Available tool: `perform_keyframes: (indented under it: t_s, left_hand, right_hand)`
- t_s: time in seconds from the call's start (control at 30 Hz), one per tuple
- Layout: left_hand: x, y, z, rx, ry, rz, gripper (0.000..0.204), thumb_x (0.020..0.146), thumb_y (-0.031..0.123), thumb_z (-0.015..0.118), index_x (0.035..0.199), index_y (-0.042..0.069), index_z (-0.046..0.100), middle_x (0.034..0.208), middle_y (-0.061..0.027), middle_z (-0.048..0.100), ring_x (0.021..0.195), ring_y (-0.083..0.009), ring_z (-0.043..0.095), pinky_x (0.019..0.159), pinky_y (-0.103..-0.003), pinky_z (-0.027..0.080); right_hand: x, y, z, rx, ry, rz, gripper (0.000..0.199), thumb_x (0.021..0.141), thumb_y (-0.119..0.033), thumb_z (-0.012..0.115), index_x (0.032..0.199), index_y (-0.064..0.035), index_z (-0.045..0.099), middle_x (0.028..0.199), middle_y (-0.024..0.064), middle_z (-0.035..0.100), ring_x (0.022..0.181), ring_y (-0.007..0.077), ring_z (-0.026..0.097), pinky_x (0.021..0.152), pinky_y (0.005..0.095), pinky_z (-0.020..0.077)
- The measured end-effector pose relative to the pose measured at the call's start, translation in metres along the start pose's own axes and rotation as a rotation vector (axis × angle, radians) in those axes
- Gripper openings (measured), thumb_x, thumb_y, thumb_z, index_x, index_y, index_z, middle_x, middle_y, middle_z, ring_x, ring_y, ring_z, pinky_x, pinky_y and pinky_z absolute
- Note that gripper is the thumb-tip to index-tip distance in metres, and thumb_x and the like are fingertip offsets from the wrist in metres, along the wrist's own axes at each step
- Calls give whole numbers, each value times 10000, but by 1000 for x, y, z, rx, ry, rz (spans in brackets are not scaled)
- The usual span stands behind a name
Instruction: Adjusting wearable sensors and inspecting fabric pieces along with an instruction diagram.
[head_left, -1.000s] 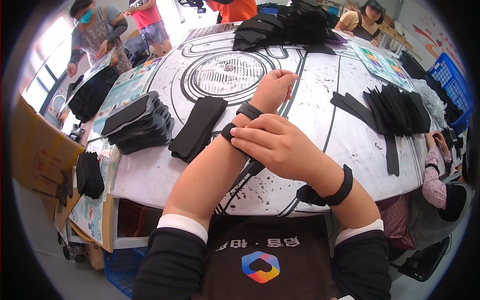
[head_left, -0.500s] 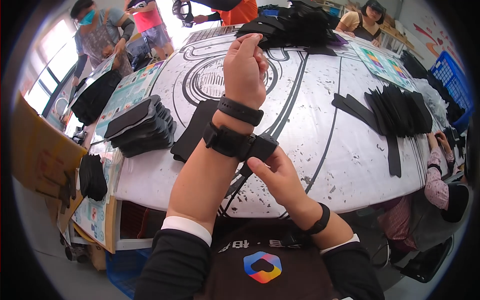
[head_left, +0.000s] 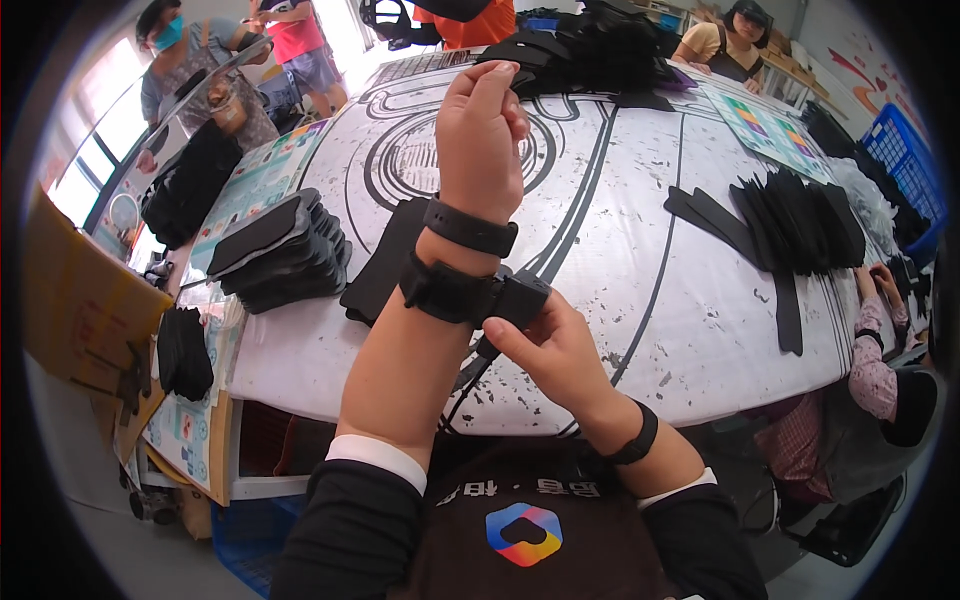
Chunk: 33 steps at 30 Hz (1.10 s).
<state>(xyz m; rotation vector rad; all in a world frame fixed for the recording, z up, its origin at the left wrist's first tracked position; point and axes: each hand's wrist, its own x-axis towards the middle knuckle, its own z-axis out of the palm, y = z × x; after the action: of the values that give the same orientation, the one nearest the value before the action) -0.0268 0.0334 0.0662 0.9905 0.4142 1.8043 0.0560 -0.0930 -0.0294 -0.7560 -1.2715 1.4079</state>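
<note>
A small black box [head_left: 521,299] sits on a strap [head_left: 436,289] round the left forearm, just below a plain wristband [head_left: 470,228]. The left hand [head_left: 482,150] is raised beyond it over the table [head_left: 720,350], curled into a loose fist. The right hand [head_left: 552,347] grips the box from its lower right, thumb in front; its fingers are mostly hidden behind, so their exact hold is hard to tell. Pale lettering [head_left: 482,492] crosses the dark shirt [head_left: 450,555], above a hexagonal logo [head_left: 497,522] in blue, pink and yellow. A colour-blocked printed sheet [head_left: 765,132] lies at the table's far right.
</note>
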Motion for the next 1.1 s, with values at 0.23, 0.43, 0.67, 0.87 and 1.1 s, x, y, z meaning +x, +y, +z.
perform_keyframes:
  t_s: [0.23,0.43,0.67,0.87,1.1]
  left_hand:
    - [-3,4,-13,-86,-58,46,125,865,123,499,883,2,526,565,-1,414,515,-98,391,507,-234,329]
    - [-9,2,-10,-25,-19,115,142,886,137,454,852,24,533,566,19,410,498,-57,376,472,-188,312]
    - [-17,4,-7,261,18,99,161,884,158,460,838,37,555,572,22,417,504,-57,365,485,-189,300]
    - [-12,-9,-21,461,11,204,173,899,172,462,849,35,553,589,27,427,518,-41,382,488,-171,307]
    - [-8,1,-26,-129,10,-137,172,881,157,458,847,12,545,584,-3,450,518,-95,421,508,-217,361]
  right_hand:
    - [2,3,-6,-151,-80,-7,538,774,-295,688,1141,29,464,906,92,603,766,126,582,704,262,476]
    - [11,-10,-17,-300,-127,-178,621,762,-288,701,1209,26,404,1063,145,546,931,185,559,811,311,454]
    - [12,-24,-14,-391,-171,-106,323,780,-193,661,989,13,528,918,122,562,800,186,581,690,300,466]
    - [8,-33,-6,-829,-205,-347,252,776,-161,643,957,-13,549,862,124,546,741,287,567,658,341,462]
    - [28,-44,-19,-818,-299,-423,246,789,-201,645,927,-15,560,844,129,574,764,273,583,654,339,465]
